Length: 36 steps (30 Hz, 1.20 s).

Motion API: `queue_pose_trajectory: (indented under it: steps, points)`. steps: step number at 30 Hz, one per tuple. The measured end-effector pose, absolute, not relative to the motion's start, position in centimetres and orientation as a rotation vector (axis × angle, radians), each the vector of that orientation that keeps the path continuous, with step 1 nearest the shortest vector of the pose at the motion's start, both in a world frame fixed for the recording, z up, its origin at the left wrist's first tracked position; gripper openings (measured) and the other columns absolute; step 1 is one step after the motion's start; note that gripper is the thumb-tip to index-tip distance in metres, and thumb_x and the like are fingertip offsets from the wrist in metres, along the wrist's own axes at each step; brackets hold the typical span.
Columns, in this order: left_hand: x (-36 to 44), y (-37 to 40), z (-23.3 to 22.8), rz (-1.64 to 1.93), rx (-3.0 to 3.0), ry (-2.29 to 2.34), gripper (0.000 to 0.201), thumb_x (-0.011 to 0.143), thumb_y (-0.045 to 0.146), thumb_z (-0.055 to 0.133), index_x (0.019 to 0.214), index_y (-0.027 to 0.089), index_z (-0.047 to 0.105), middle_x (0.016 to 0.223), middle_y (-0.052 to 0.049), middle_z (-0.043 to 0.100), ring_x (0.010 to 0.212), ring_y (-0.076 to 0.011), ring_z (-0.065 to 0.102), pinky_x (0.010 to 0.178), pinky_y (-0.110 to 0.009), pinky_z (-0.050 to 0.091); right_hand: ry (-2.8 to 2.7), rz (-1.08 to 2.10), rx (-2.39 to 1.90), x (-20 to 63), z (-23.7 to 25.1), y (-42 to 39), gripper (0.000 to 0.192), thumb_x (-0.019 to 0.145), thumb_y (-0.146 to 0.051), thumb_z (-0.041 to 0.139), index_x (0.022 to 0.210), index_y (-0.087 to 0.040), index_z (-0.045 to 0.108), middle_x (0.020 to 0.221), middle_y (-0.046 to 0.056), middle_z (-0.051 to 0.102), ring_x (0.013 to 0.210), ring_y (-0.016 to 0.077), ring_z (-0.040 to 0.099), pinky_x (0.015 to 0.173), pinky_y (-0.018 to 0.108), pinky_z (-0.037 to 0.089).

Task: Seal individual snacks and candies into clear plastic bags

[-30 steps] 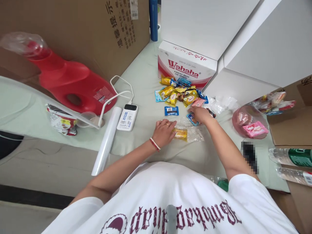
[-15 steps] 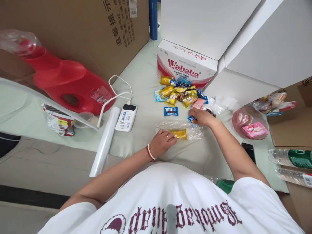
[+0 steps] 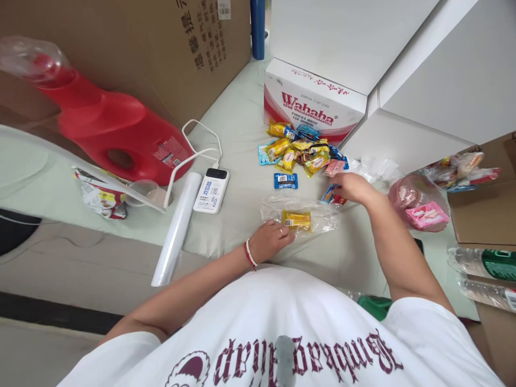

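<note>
A clear plastic bag lies flat close to my body, with a yellow snack packet in it. My left hand holds the bag's near left edge, fingers bent over the film beside the packet. To the right of the bag, my right hand is closed on a small blue and red snack packet, partly covered by the fingers. A blue snack packet lies alone above the bag. Behind it is a pile of yellow, blue and pink snack packets.
The Wahaha carton stands behind the pile. On the left are a power bank with a white cable, a plastic film roll and a red jug. On the right sit crumpled clear bags and a pink container.
My right hand has moved slightly right, lifting the packet so that its red part shows. My left hand has slid a little toward me along the bag, uncovering more of the yellow packet.
</note>
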<state>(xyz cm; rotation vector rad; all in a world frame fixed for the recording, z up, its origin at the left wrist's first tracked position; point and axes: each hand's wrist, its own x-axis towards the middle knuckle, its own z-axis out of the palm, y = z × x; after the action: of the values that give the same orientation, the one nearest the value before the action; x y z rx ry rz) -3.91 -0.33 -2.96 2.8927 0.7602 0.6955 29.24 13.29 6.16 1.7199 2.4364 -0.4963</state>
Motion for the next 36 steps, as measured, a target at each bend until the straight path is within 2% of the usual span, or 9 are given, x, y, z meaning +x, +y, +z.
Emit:
queue_pose_trajectory:
  steps: [3,5,9,12,19,24,28,30,36]
  points:
    - [-4.2,-0.4,-2.8,0.753,2.858,0.690,0.021,0.105,0.017,0.046,0.112,0.025,0.065,0.083,-0.003,0.068,0.076,-0.0155,0.059,0.070,-0.034,0.035,2.548,-0.649,2.248,29.4,8.5,12.3,0.024,0.088,-0.037,0.070,0.105,-0.022,0.079,0.098,0.007,0.077,0.090,0.0250,0.070,0.081,0.035,0.053]
    - [-4.3,-0.5,-2.5,0.790,2.859,0.641,0.020,0.104,0.017,0.048,0.113,0.025,0.064,0.085,-0.003,0.068,0.077,-0.0157,0.059,0.070,-0.034,0.036,2.589,-0.982,2.496,28.0,9.2,11.0,0.034,0.087,-0.045,0.071,0.109,-0.021,0.078,0.097,0.006,0.077,0.089,0.0244,0.070,0.080,0.036,0.055]
    - [-4.4,-0.6,-2.0,0.820,2.855,0.559,0.019,0.103,0.018,0.051,0.115,0.026,0.063,0.082,-0.002,0.068,0.074,-0.0155,0.059,0.068,-0.033,0.038,2.271,-1.970,2.288,23.4,7.7,8.0,0.044,0.075,-0.056,0.081,0.098,-0.020,0.075,0.085,0.003,0.074,0.081,0.0218,0.069,0.074,0.034,0.057]
    - [-4.6,-0.6,-2.0,0.840,2.794,0.567,0.019,0.102,0.018,0.052,0.114,0.027,0.064,0.079,-0.001,0.067,0.073,-0.0154,0.059,0.068,-0.032,0.041,1.972,-2.219,2.121,21.2,4.9,6.1,0.045,0.065,-0.057,0.087,0.085,-0.020,0.072,0.076,0.001,0.073,0.073,0.0196,0.068,0.071,0.032,0.055]
    - [-3.4,1.4,-2.6,0.884,2.411,1.023,0.029,0.106,0.029,0.040,0.111,0.025,0.069,0.117,-0.011,0.074,0.107,-0.0220,0.067,0.090,-0.040,0.049,1.877,-1.947,2.216,21.1,0.8,3.1,0.045,0.071,-0.061,0.080,0.087,-0.022,0.065,0.071,-0.001,0.070,0.066,0.0175,0.064,0.064,0.028,0.050]
    - [-1.5,3.5,-2.5,0.726,2.182,1.126,0.034,0.109,0.032,0.034,0.104,0.021,0.066,0.099,-0.007,0.075,0.094,-0.0211,0.069,0.086,-0.038,0.045,2.081,-1.433,2.303,21.9,1.8,1.8,0.051,0.087,-0.065,0.064,0.112,-0.020,0.066,0.070,0.001,0.068,0.066,0.0181,0.063,0.059,0.026,0.042]
    - [-1.0,4.0,-2.6,0.695,2.169,1.174,0.032,0.108,0.032,0.037,0.100,0.021,0.066,0.093,-0.005,0.075,0.089,-0.0215,0.068,0.085,-0.038,0.042,2.011,-1.529,2.175,23.7,2.6,1.0,0.068,0.080,-0.064,0.073,0.130,-0.019,0.059,0.078,0.001,0.071,0.068,0.0183,0.063,0.061,0.027,0.043]
    - [-1.1,4.0,-2.7,0.698,2.189,1.162,0.032,0.108,0.031,0.037,0.100,0.021,0.067,0.094,-0.006,0.076,0.090,-0.0217,0.069,0.086,-0.039,0.041,2.012,-1.609,2.067,24.6,2.6,0.7,0.064,0.074,-0.060,0.079,0.121,-0.019,0.065,0.073,-0.002,0.067,0.063,0.0161,0.058,0.058,0.026,0.041]
    - [-1.2,3.8,-3.3,0.655,2.325,1.070,0.028,0.106,0.031,0.045,0.106,0.024,0.072,0.107,-0.006,0.078,0.103,-0.0227,0.066,0.093,-0.042,0.040,2.139,-1.754,1.970,26.2,3.6,1.2,0.040,0.081,-0.059,0.069,0.080,-0.020,0.068,0.068,-0.002,0.056,0.062,0.0131,0.046,0.057,0.025,0.034]
